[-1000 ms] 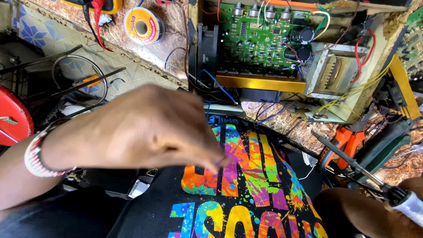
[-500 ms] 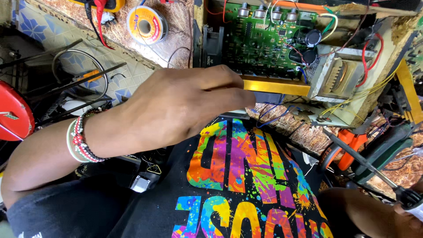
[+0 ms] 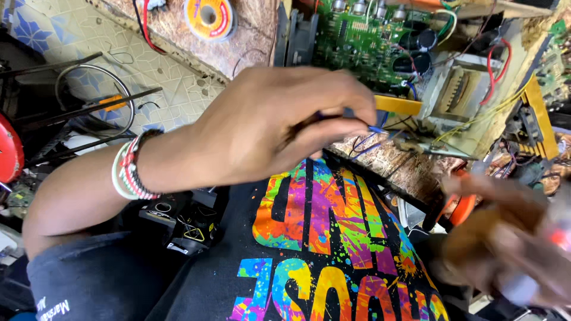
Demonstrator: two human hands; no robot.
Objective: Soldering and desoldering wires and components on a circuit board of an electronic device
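Observation:
My left hand [image 3: 279, 125] reaches across the middle of the view, wearing beaded bracelets [image 3: 128, 166] on the wrist. Its thumb and fingers pinch a thin blue wire [image 3: 376, 129] that runs from under the green circuit board [image 3: 369, 35]. My right hand [image 3: 505, 238] is at the lower right, blurred by motion. It grips a long tool whose handle is smeared. The tool's metal tip [image 3: 443, 151] lies near the wires below the transformer [image 3: 458, 89]. The opened chassis, with its yellow bracket [image 3: 398, 106], sits just beyond my left fingertips.
A yellow solder spool [image 3: 208, 15] lies on the patterned bench top at the back. Orange-handled pliers [image 3: 461, 208] rest at the bench edge. A wire ring and black rods [image 3: 95, 101] sit on the tiled floor at left, beside a red round object [image 3: 9, 154].
My left hand has risen and moved right to the chassis edge, closing on the blue wire. My right hand has lifted into view, swinging the tool tip toward the wires.

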